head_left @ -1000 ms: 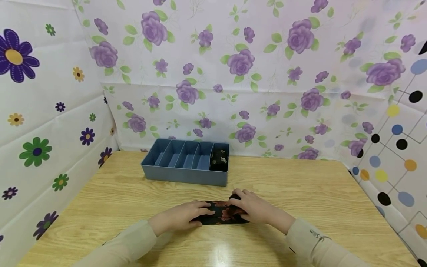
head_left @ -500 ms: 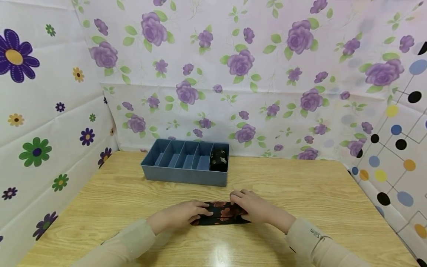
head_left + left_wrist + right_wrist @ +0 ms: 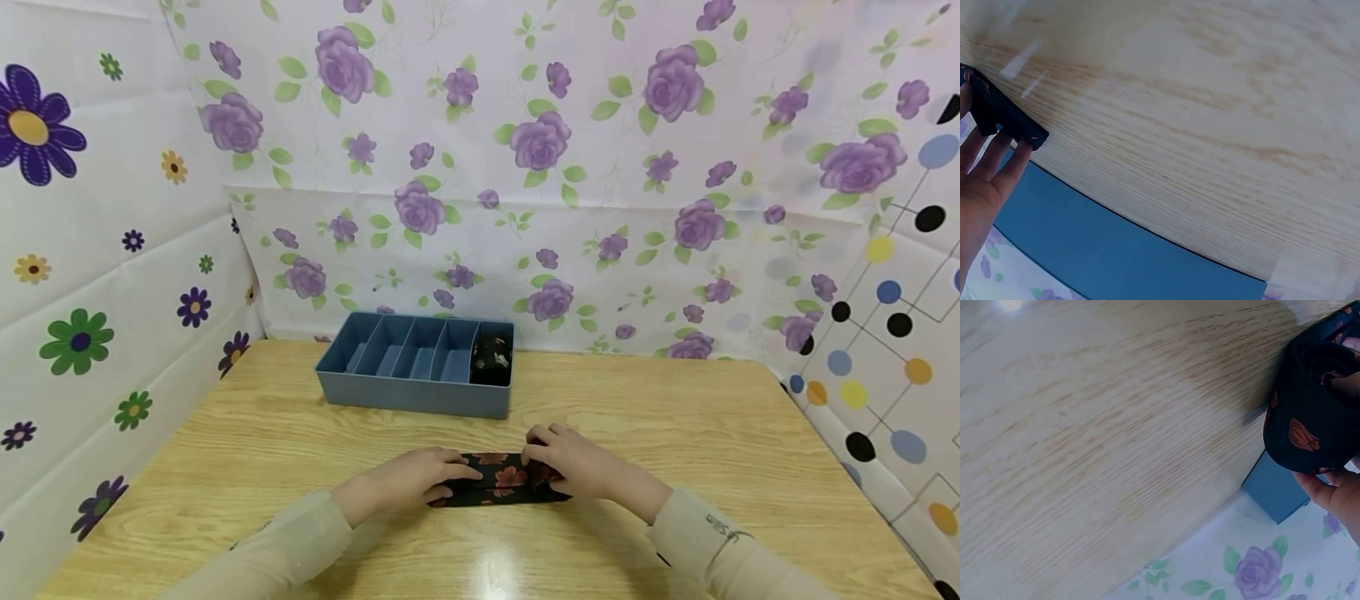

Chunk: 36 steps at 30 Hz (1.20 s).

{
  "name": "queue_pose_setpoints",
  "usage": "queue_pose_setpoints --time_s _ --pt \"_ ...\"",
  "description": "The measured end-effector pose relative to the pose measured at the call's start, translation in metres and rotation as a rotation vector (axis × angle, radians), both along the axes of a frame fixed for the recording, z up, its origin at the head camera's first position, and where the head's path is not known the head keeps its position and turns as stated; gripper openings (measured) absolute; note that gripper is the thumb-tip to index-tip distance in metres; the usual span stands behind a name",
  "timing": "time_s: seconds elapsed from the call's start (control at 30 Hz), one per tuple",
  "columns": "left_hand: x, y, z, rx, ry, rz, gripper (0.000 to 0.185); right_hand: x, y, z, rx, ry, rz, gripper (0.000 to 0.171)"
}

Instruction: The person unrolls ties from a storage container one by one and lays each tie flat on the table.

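Observation:
A folded strip of dark cloth (image 3: 510, 478) with red flowers lies on the table, its right end wound into a roll. My right hand (image 3: 576, 463) grips this roll; in the right wrist view several layers of the rolled cloth (image 3: 1310, 422) show, with fingers at its side and inside its open end. On the flat left end rest the fingers of my left hand (image 3: 405, 481), mostly straight. The left wrist view shows the cloth's dark edge (image 3: 1013, 115) against these fingertips. Part of the strip is hidden under both hands.
Behind the hands stands a blue-grey divided box (image 3: 412, 395). Its rightmost compartment holds a rolled black patterned cloth (image 3: 492, 360). The wooden table (image 3: 660, 408) meets flower-printed sheets (image 3: 465, 242) at the back and sides.
My right hand has shifted slightly along the strip and regripped the roll, which its fingers now cover more. The left hand stays almost where it was.

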<state>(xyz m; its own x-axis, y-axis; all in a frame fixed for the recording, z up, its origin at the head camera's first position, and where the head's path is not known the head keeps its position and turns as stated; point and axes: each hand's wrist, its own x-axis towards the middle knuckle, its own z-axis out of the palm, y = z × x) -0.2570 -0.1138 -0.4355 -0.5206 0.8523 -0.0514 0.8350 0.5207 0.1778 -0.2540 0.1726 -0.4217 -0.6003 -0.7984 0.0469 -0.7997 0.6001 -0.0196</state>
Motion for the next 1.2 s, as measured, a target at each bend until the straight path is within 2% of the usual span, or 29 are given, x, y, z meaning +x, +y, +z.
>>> queue_pose_setpoints --time_s 0.17,0.57,0.83,1.2 --pt "-0.001 0.001 -0.001 0.0 0.013 -0.008 0.043 0.0 0.006 -0.002 -0.015 -0.036 -0.017 0.036" --pt "-0.001 0.0 -0.007 -0.009 0.036 0.001 0.044 0.002 0.014 -0.003 -0.019 -0.028 -0.001 0.038" --pt "0.0 0.0 -0.008 -0.014 0.051 -0.004 0.045 0.003 0.021 -0.005 -0.021 -0.046 -0.05 0.042" --pt "0.002 -0.004 -0.01 -0.02 0.046 0.027 0.047 0.005 0.032 -0.004 -0.05 -0.029 -0.005 0.042"
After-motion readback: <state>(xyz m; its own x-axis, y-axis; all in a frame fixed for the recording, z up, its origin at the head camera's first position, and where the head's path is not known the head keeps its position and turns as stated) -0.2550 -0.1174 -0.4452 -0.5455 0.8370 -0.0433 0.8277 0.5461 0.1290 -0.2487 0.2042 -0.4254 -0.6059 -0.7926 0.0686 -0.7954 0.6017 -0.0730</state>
